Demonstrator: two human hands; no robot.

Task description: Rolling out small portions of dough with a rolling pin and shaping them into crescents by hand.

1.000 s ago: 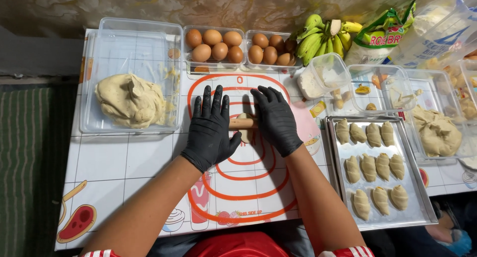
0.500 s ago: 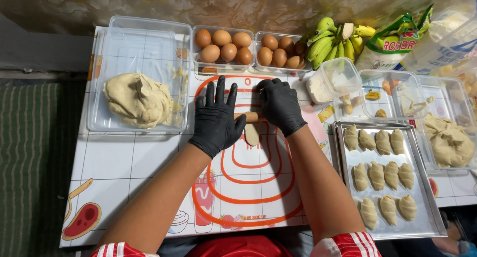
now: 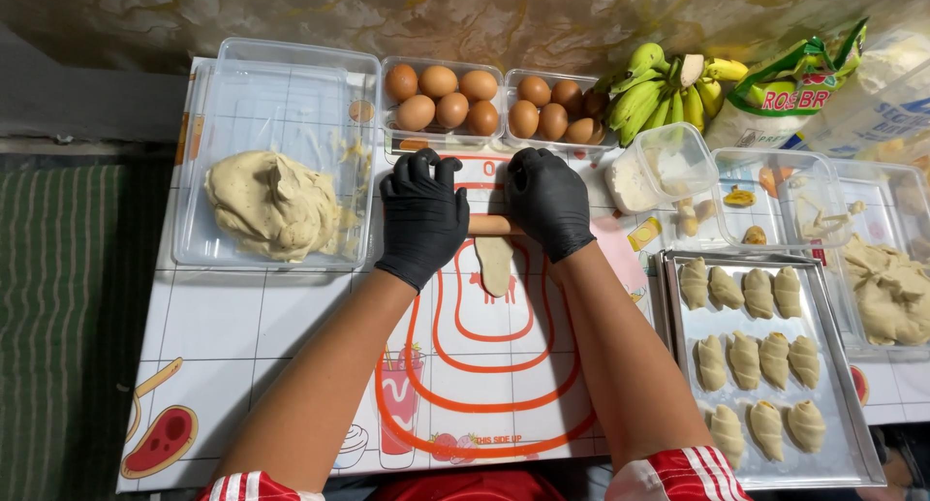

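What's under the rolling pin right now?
A flattened oval of dough lies on the baking mat below the rolling pin. The gloved left hand and right hand cover the pin's ends.

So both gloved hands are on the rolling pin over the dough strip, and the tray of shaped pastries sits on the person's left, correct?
Not quite. The left hand and right hand, in black gloves, do press the rolling pin over the dough strip, but the head view shows the metal tray of shaped pastries on the person's right. The tub with the big dough lump is on the left.
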